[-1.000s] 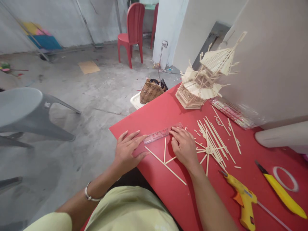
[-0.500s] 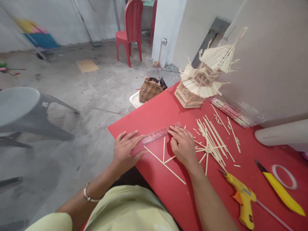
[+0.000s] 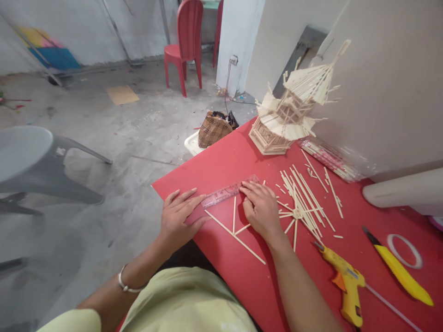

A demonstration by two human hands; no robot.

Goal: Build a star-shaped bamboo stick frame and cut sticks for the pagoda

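A clear pinkish ruler [image 3: 221, 195] lies on the red tabletop. My left hand [image 3: 180, 216] has its fingers spread, with fingertips touching the ruler's left end and the thumb near a stick's end. Bent fingers of my right hand [image 3: 260, 207] hold the ruler down toward its right end. Just below the ruler, a long thin wooden stick [image 3: 249, 248] lies slantwise, with shorter sticks [image 3: 234, 216] branching from its middle. Part of one branch is hidden under my right hand. Right of that hand is a star-shaped stick joint [image 3: 296, 214].
Loose sticks [image 3: 309, 196] lie beyond my right hand. A stick-built pagoda model [image 3: 285, 110] stands at the back, beside packaged sticks [image 3: 334, 159]. A yellow glue gun [image 3: 346, 281], a yellow utility knife [image 3: 403, 274] and a tape roll [image 3: 390, 244] lie on the right. A grey stool [image 3: 51, 161] stands at left.
The whole view has shifted slightly, so everything sits a little further left. Both hands and the ruler keep their places relative to the sticks.
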